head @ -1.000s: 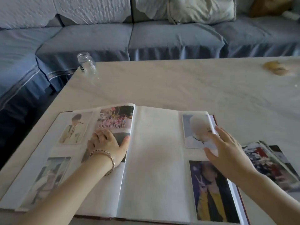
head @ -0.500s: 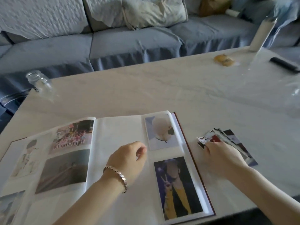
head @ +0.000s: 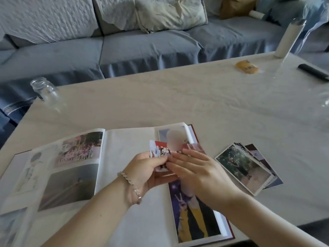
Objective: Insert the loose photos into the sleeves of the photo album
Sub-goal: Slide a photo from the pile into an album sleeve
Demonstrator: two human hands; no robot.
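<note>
Right at the near edge of the table [head: 178,104] lies the photo album [head: 128,145], open flat, with photos already in the sleeves on both pages. Above the right page, the left hand [head: 142,168], a bracelet [head: 131,184] on its wrist, pinches a loose photo [head: 160,150] between thumb and fingers. The right hand [head: 197,173] is flat, fingers straight, tips touching that same photo. Just beside the album, toward the table's right edge, sits the stack of loose photos [head: 243,168], slightly fanned. Further out, a glass jar [head: 44,90] stands at the far left corner. A yellow packet [head: 247,67], a white cylinder [head: 288,40] and a black remote [head: 313,72] are near the far right corner. Beyond the far edge is a blue sofa [head: 142,50].
</note>
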